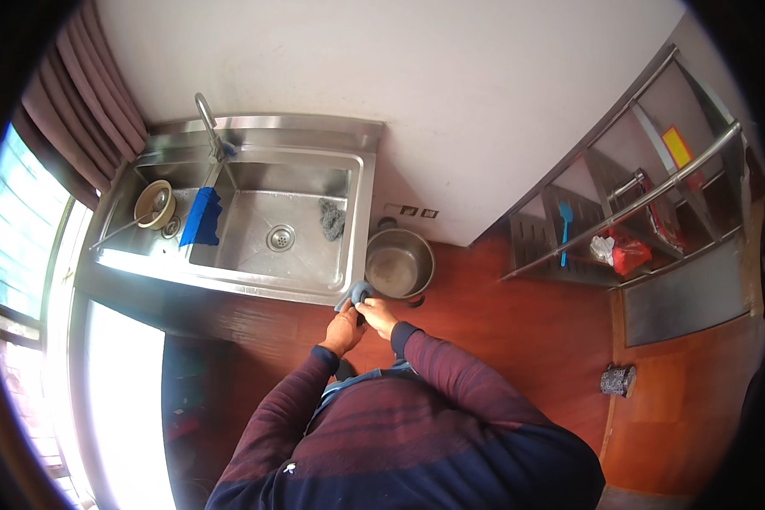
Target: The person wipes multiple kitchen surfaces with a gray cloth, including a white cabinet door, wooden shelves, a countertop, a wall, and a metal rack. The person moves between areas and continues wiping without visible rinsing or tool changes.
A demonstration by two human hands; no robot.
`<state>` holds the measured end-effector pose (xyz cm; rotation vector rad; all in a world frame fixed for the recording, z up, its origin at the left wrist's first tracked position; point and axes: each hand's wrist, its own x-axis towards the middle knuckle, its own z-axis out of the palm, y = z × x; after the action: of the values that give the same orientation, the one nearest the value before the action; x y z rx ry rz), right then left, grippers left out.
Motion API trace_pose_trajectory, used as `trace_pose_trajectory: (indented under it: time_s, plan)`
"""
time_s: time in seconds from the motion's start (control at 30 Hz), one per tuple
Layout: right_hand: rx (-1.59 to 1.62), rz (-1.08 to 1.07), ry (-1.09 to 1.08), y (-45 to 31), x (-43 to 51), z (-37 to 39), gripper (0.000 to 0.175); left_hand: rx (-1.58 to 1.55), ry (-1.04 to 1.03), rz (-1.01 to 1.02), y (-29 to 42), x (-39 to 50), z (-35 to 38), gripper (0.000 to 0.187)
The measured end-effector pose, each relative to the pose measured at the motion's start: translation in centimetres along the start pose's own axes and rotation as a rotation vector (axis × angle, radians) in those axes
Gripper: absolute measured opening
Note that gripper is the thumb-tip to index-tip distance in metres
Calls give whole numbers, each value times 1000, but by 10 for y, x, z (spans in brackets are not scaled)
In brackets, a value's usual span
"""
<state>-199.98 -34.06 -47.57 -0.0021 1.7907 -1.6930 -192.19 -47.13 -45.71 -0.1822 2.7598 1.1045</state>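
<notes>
My left hand [344, 331] and my right hand [377, 313] meet in front of my body, near the front right corner of the stainless steel double sink [293, 292]. Both are closed on a bunched grey-blue cloth [359, 292], and something dark shows between them that I cannot make out. Just beyond my right hand stands a metal pot [398, 262] with dark handles, beside the sink's right end. A grey scouring pad or rag [332, 218] lies in the large basin. The small basin has a cream bowl [145, 204] with a long-handled ladle in it.
A blue cloth [201, 218] hangs over the sink divider near the faucet [211, 131]. Metal shelving [625, 217] at right holds a blue spatula [565, 229] and a red bag [629, 251]. A patterned box or packet [618, 380] is by the wooden door.
</notes>
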Motion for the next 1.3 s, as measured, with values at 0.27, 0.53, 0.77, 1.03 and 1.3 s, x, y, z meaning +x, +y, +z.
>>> trace_pose_trajectory:
  time_s: [0.27,0.53,0.77,1.03,1.3]
  plan:
    - [131,60,-205,-17,-23,-59,25,-295,102,-80,29,12,-4,31]
    - [195,91,-263,-53,-1,-135,32,-238,151,-161,115,54,-9,27]
    - [-342,-503,-242,-182,38,-234,37,95,445,200,182,146,-95,17]
    - [-960,-1430,212,-407,57,-280,43,510,885,633,295,246,-269,6]
    - [-1537,-1678,816,-575,111,-276,42,570,1160,879,354,376,-387,40]
